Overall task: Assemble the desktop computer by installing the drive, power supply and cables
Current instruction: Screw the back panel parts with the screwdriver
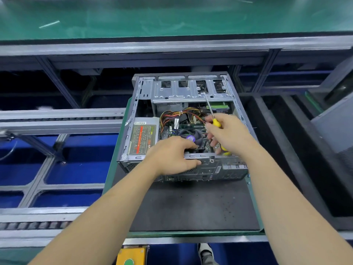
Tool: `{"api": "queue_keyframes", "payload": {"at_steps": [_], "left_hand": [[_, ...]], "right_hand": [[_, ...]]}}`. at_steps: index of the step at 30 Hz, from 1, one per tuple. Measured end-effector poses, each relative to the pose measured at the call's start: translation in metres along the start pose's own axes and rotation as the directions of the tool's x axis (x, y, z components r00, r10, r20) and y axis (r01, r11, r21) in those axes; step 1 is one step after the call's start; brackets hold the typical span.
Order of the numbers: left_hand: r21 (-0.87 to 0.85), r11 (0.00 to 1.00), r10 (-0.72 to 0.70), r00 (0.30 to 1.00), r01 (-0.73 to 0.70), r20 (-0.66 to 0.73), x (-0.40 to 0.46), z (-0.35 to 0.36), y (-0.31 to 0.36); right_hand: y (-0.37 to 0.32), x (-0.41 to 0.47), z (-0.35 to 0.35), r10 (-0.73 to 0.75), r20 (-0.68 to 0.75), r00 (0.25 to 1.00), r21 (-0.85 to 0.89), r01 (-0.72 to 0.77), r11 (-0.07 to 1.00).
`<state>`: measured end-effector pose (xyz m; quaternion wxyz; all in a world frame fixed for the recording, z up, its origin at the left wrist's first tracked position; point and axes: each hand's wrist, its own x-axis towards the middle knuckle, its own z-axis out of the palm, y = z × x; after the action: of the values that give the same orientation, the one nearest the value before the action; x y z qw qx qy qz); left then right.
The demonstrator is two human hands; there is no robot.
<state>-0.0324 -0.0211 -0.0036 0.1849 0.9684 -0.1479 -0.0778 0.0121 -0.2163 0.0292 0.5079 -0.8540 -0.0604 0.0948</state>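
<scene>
The open grey metal computer case [183, 123] is lying on the dark matted surface [191, 205], containing a silver power supply [142, 137], coloured cables [177, 114] and a fan [191, 136]. The right hand [227, 133] is gripping a yellow-handled screwdriver [214, 119]; the left hand [172, 155] is clasping the case's near wall.

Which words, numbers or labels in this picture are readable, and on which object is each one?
None can be read with certainty.
Power supply: a large label with a red stripe and rows of print, too blurred to read.
Small white sticker on top of the power supply: print too small.
Fan: a purple round sticker, unreadable.
</scene>
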Motion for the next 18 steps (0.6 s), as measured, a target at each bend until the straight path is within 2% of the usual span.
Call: {"api": "queue_keyframes", "payload": {"at_steps": [3,7,9,12,15,18], "left_hand": [[-0.033,0.999,-0.007,1.0,0.008,0.025,0.0,-0.002,0.0],[-0.064,0.996,-0.056,0.997,0.06,0.06,0.002,-0.004,0.0],[-0.089,0.993,-0.068,0.996,0.073,0.057,0.002,-0.004,0.001],[-0.1,0.991,-0.08,0.995,0.086,0.065,0.001,-0.005,0.002],[-0.081,0.992,-0.088,0.995,0.092,0.052,0.001,-0.006,0.003],[-0.091,0.993,-0.066,0.997,0.068,0.025,0.0,-0.006,0.002]], "right_hand": [[0.006,0.019,0.008,-0.05,-0.062,0.997,0.036,0.052,0.998],[0.019,0.033,0.014,0.016,-0.059,0.998,-0.001,-0.017,1.0],[0.022,0.033,0.013,0.062,0.03,0.998,0.096,-0.064,0.993],[0.026,0.033,0.009,0.076,0.296,0.952,0.202,-0.14,0.969],[0.025,0.035,0.011,0.042,0.476,0.879,0.093,-0.098,0.991],[0.024,0.037,0.015,0.074,0.518,0.852,0.066,-0.127,0.99]]}}
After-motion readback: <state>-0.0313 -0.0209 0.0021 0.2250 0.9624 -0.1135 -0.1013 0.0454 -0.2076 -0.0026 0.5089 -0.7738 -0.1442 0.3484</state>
